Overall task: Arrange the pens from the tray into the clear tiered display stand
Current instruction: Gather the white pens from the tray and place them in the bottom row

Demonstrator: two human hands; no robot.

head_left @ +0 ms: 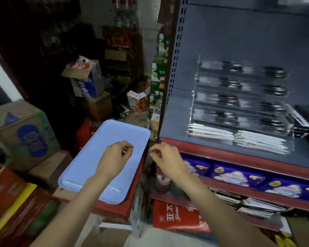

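Seen from the head camera, a smooth, pale blue plastic tray (103,139) with rounded corners and a raised rim sits on a red-edged stand among stacked cardboard cartons (25,132), its flat floor showing no pens where it is visible. The left hand (114,157) hovers over the middle of the tray, its fingers (128,148) curled inward with thumb and forefinger pinched together; a faint pale sliver shows at the pinch, too blurred to tell whether it is a pen. The right hand (165,160) hangs just beyond the tray's right edge, in front of the red shelf lip (221,154), its fingers (154,151) loosely bent with the tips drawn close, and whether they hold anything cannot be told. Up and to the right, well apart from both hands, the clear tiered display stand (239,107) of glossy acrylic rests on the grey metal shelf (177,120), against a perforated grey back panel. Its upper steps carry rows of dark-bodied pens (230,84), motion-blurred, while the lowest tier holds slim white pens (212,131) lying side by side lengthwise. Purple printed packets (239,175) line the shelf beneath.
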